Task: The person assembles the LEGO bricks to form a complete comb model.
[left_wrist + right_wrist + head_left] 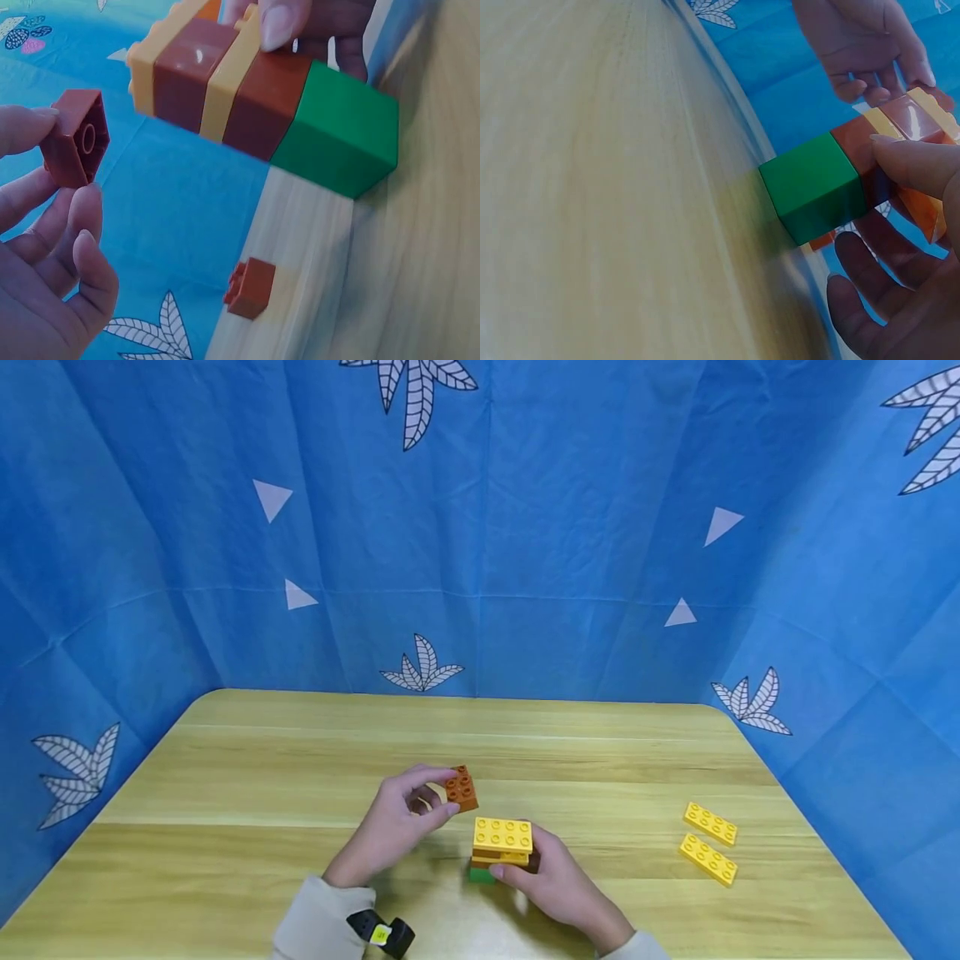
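Observation:
Between the thumb and index finger of my left hand [397, 814] is a reddish-brown brick [462, 791]; its hollow underside shows in the left wrist view. My right hand [558, 877] grips a stack of bricks [502, 835] from its right side, with the thumb on the front. From the bottom up, the stack has a green brick [341, 127], a brown brick [266, 105], a yellow plate, another brown brick [191, 71] and a studded yellow plate on top. An orange piece [924, 214] shows at the stack's side, by the right fingers. The held brown brick is just left of and beyond the stack.
Two yellow plates [709, 823] lie on the wooden table [300, 860] at the right. Another reddish-brown brick [253, 289] sits on the table in the left wrist view. A blue patterned cloth [480, 527] rises behind and beside the table.

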The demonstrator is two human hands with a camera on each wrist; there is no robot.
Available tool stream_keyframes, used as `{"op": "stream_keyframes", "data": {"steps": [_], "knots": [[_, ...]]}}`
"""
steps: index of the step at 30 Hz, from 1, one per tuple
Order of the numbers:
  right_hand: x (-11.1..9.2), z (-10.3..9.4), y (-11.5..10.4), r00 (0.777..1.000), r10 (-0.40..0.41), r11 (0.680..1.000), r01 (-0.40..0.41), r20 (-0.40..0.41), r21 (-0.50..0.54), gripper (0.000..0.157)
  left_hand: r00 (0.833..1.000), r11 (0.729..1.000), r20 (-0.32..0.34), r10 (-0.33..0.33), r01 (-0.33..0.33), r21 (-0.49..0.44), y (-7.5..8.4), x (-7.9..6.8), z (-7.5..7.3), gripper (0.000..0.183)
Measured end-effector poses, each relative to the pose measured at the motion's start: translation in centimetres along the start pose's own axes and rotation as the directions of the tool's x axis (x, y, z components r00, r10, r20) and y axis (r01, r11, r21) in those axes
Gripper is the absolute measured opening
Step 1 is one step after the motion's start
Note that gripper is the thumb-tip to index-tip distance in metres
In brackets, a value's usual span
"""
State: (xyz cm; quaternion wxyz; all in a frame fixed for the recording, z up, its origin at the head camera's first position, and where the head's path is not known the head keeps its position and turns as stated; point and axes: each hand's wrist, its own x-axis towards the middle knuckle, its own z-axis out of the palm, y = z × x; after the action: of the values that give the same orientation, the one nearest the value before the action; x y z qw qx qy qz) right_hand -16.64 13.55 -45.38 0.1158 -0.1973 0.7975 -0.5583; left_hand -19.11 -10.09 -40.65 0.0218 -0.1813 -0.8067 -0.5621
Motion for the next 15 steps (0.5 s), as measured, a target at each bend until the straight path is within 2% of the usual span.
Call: {"op": "stream_keyframes", "data": {"steps": [15], "knots": [[0.0, -0.1, -0.1, 1.0, 0.003, 1.0, -0.003, 0.0, -0.005, 0.047, 0.995, 0.999, 0.101, 0.022, -0.02, -0.027, 0.7, -0.3, 1.6, 0.034]]}}
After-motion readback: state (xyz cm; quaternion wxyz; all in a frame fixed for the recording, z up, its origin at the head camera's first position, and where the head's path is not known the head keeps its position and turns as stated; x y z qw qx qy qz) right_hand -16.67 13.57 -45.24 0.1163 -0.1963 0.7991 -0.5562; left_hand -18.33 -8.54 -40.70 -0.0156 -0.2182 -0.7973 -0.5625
